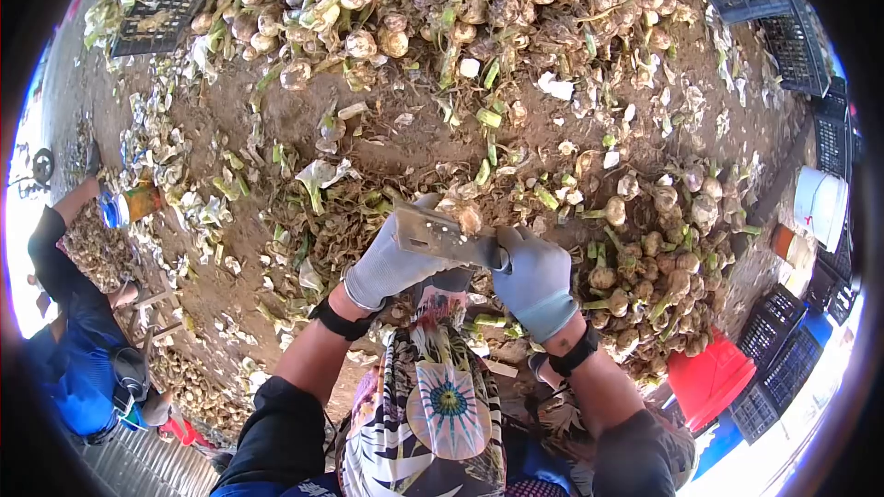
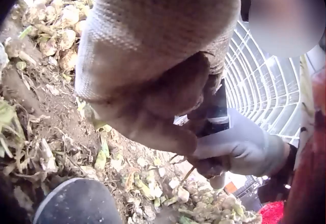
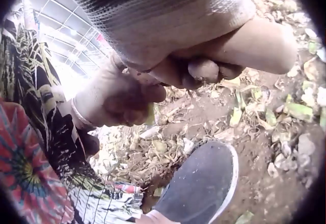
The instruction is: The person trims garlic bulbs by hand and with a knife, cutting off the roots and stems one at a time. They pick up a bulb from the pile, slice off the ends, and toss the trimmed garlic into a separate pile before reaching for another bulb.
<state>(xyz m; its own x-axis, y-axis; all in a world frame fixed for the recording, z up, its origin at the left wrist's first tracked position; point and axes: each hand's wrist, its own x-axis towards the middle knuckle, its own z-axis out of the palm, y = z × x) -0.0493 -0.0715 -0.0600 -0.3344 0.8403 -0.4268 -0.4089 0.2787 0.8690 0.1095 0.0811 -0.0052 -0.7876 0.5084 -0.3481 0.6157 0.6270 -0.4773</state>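
Observation:
A wide metal blade (image 1: 431, 236) lies across the front of both gloved hands in the head view. The right hand (image 1: 536, 282) grips its handle, fingers curled round it; in the right wrist view the right hand (image 3: 173, 35) has its fingers bent inward. The left hand (image 1: 396, 260) is behind the blade with fingers curled round a garlic bulb (image 1: 468, 219), whose roots show past the blade's upper edge. In the left wrist view the left hand (image 2: 153, 76) fills the upper middle, and most of the bulb is hidden there.
A large garlic heap (image 1: 460, 0) spans the far side, a smaller pile (image 1: 663, 267) lies at right. Black crates (image 1: 778, 322), a red container (image 1: 707, 377) and a white bucket (image 1: 820, 207) stand further right. Another person (image 1: 83, 350) is at left. Cut stems litter the ground.

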